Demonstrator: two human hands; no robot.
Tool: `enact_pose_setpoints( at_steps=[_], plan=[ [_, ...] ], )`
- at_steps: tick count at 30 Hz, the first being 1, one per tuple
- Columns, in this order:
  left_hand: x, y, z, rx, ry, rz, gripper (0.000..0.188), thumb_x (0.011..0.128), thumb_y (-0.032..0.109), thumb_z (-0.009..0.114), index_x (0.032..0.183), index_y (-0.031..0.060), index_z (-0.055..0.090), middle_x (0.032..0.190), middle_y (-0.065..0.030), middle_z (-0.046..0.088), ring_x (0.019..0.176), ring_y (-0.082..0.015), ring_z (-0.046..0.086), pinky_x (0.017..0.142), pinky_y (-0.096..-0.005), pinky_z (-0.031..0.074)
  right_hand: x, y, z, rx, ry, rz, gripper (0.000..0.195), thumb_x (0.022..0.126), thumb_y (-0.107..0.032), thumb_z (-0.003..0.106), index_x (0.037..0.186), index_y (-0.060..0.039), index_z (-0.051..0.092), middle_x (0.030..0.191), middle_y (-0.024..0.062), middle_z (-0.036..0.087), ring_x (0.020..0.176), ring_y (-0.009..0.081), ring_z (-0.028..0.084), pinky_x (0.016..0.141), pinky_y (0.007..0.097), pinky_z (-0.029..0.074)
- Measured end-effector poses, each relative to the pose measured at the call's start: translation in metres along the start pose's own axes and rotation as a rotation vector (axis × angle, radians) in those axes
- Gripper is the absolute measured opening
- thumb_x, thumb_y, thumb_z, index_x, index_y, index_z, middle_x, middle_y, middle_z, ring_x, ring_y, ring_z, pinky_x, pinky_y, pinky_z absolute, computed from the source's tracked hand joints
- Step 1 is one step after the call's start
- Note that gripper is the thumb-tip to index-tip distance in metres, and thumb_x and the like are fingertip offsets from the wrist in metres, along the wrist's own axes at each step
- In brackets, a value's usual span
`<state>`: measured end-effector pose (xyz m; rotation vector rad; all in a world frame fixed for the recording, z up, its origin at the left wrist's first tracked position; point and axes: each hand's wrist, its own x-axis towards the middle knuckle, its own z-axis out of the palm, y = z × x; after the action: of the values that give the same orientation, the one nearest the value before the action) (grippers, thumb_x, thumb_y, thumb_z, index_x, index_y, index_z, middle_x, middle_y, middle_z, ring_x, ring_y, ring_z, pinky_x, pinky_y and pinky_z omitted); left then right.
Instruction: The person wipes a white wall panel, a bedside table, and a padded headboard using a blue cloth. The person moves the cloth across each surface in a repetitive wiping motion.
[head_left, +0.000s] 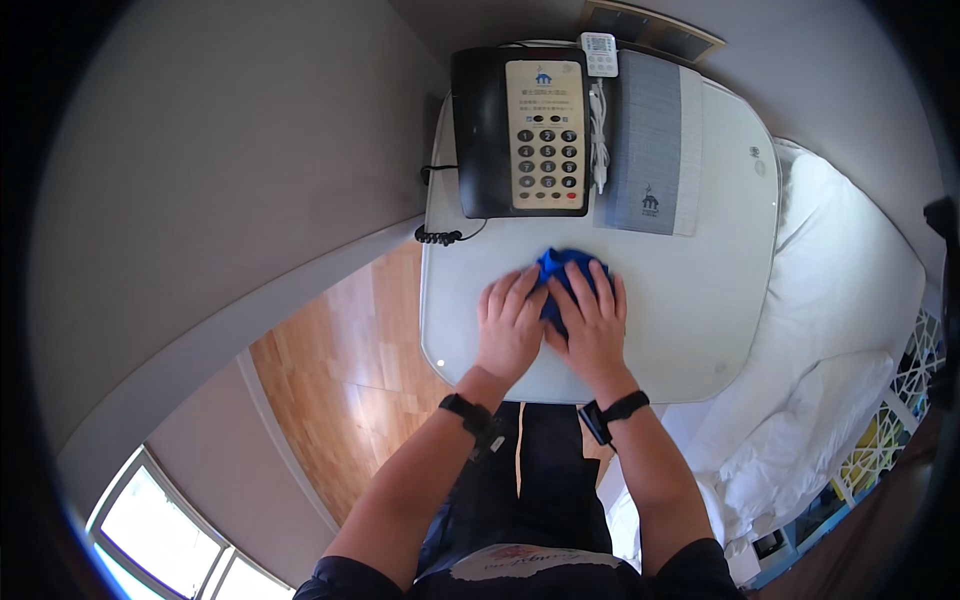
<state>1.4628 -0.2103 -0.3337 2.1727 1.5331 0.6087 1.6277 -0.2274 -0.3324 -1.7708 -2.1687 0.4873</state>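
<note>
A crumpled blue cloth (574, 262) lies bunched on the white glass-topped bedside table (697, 307). My right hand (592, 307) presses down over it with fingers spread, covering much of the fabric. At the cloth's left edge, my left hand (511, 319) rests with its fingertips against the folds. Just beyond the hands stands a black desk telephone (484, 135) with a cream keypad panel. To its right is a grey fabric folder (649, 142) bearing a printed logo.
A bundled white cable (598, 142) and a small white device with a printed code (598, 54) sit between telephone and folder. A coiled black cord (439, 237) hangs over the left edge. White bedding (817, 300) borders the table's right; a wall (285, 150) rises left.
</note>
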Motion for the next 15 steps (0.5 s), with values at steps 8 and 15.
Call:
enact_pose_setpoints(
  at_steps=[8, 15],
  plan=[
    [0.034, -0.018, 0.003, -0.111, 0.018, 0.031, 0.052, 0.077, 0.006, 0.072, 0.128, 0.0095, 0.064, 0.147, -0.0097, 0.057, 0.138, -0.0344, 0.049, 0.117, -0.0520, 0.035, 0.033, 0.009, 0.002, -0.035, 0.071, 0.018, 0.059, 0.088, -0.038, 0.073, 0.143, -0.0220, 0.062, 0.160, 0.0053, 0.048, 0.149, 0.0346, 0.040, 0.122, 0.0600, 0.026],
    [-0.031, -0.010, -0.007, -0.159, -0.077, -0.005, 0.054, 0.076, 0.008, 0.074, 0.128, 0.0091, 0.062, 0.148, -0.0111, 0.056, 0.147, -0.0388, 0.043, 0.121, -0.0580, 0.032, -0.040, -0.021, 0.013, -0.012, -0.024, 0.076, 0.056, 0.092, -0.039, 0.069, 0.145, -0.0225, 0.062, 0.159, 0.0073, 0.049, 0.150, 0.0364, 0.038, 0.122, 0.0624, 0.023]
  ],
)
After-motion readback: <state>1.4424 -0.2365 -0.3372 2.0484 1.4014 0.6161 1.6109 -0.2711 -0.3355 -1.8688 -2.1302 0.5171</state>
